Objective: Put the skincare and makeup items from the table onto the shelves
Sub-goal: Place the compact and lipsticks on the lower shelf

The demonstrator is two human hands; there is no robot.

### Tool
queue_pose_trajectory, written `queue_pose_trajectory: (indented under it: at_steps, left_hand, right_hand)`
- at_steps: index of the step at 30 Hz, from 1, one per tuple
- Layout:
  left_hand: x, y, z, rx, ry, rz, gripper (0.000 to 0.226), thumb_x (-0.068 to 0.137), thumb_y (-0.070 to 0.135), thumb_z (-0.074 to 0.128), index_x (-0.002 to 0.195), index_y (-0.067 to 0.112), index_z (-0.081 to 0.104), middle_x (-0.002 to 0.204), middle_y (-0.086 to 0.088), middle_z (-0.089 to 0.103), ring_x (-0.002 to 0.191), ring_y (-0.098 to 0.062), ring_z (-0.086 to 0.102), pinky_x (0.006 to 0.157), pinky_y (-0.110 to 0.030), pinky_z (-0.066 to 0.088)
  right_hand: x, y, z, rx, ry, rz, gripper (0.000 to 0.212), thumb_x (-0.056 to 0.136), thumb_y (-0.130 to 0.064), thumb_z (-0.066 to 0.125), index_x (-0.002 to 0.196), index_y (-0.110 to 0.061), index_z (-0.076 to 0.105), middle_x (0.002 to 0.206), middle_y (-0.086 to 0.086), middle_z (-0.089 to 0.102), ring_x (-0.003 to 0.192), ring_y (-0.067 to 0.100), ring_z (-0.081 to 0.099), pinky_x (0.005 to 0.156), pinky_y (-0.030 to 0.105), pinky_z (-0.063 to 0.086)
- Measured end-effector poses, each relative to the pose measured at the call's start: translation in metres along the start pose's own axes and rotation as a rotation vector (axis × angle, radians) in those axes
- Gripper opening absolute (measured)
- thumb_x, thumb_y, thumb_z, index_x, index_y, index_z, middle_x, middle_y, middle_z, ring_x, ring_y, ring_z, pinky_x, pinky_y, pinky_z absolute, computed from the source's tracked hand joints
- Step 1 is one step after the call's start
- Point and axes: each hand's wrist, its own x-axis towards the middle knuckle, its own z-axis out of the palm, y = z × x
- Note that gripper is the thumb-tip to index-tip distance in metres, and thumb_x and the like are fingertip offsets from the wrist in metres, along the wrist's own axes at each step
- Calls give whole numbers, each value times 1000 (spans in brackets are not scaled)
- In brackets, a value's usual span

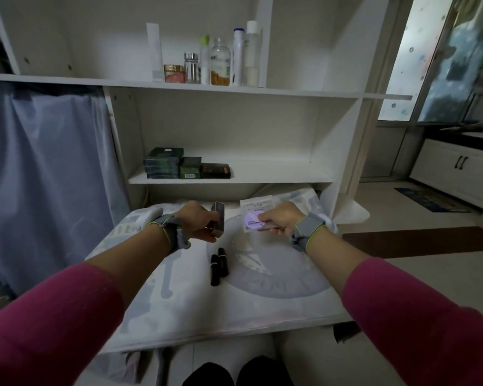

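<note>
two hands up over the table (179, 307), each loaded. far left: blue-grey curtain (48, 174) hanging under the upper shelf board, not involved.

my left hand (198, 222) is clamped on a small dark box (218, 222) — thumb side and fingers wrapped around it, box held upright-ish and tilted, lifted clear of the cloth-covered tabletop. grey wrist strap (168, 229) with a yellow-green edge on that wrist, pink sleeve (48, 324) pushed up the forearm.

just below and right of that box, two black lipstick tubes (219, 266) lie on the cloth side by side, touching, long axes pointing roughly away from me. nothing gripping them.

my right hand (280, 218) is pinching a flat white sachet (255, 214) with a purple round patch on it — thumb on top, fingers under its near edge. can't tell whether its far end rests on the table or is raised.

shelves behind the table: lower shelf (262, 174) has a stack of dark green boxes (162, 164) at its left end, a smaller green box (190, 168) next to it, then a dark brown box (215, 170), all touching in a row; rest of that shelf bare. upper shelf (290, 91) holds a cluster of bottles and jars (207, 62) — tall white tube, gold-lid jar, silver-cap bottle, clear bottle, two white bottles.
</note>
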Motion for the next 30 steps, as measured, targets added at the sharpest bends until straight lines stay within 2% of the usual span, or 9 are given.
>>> queue_pose_trajectory:
  at_steps: [5,8,12,14,18,22,24,27,30]
  left_hand:
    - [29,12,0,-44,-12,30,24,96,9,54,107,-11,60,84,-20,68,60,-20,69,60,-31,61]
    - [53,18,-2,-60,-9,33,23,95,9,56,106,-9,61,88,-20,70,67,-22,70,67,-33,62]
    - [91,27,-2,-69,2,48,26,93,11,58,110,-9,59,90,-22,70,72,-25,70,77,-40,60]
    - [108,34,-1,-61,-3,52,26,94,11,57,111,-9,59,93,-23,70,72,-25,70,70,-36,61]
    - [147,51,3,-37,-3,44,27,94,12,58,113,-7,58,106,-25,67,78,-28,68,57,-31,60]
    - [193,66,9,-11,7,71,24,93,14,60,110,-4,62,85,-14,68,53,-14,68,49,-25,57]
    - [214,72,11,27,69,104,23,91,13,63,105,-5,65,74,-11,63,44,-14,62,41,-20,52]
    - [242,81,15,75,100,118,21,88,15,66,100,-3,65,82,-14,64,51,-17,62,42,-22,52]
    - [269,89,19,145,126,146,17,88,17,67,82,2,63,84,-16,65,52,-18,62,47,-25,54]
  right_hand:
    - [32,-10,-4,-5,-26,-8,26,89,-3,64,68,-4,49,62,9,51,21,3,44,26,11,25]
    - [54,-17,-7,-19,-19,-13,24,88,-3,64,68,-4,51,52,7,54,20,3,43,26,11,25]
    - [90,-26,-11,-40,-2,-15,26,88,-5,66,67,-4,51,63,10,51,20,3,42,26,11,25]
    - [108,-31,-14,-27,11,-16,26,87,-4,66,66,-3,51,60,9,51,20,3,42,26,10,25]
    - [146,-44,-19,-26,28,-7,28,87,-4,66,65,-3,49,38,3,52,19,3,42,26,9,24]
    - [193,-50,-20,-19,44,-11,28,86,-6,69,66,-5,49,58,8,51,23,5,45,27,10,27]
    - [214,-53,-20,-5,59,-7,25,84,-9,72,69,-5,52,67,7,53,40,11,53,29,12,34]
    - [245,-55,-19,19,70,-2,24,82,-10,73,69,-6,53,72,8,56,54,15,53,31,14,39]
    - [271,-56,-17,35,60,-5,22,82,-8,73,71,-5,55,85,14,62,54,15,59,30,14,38]
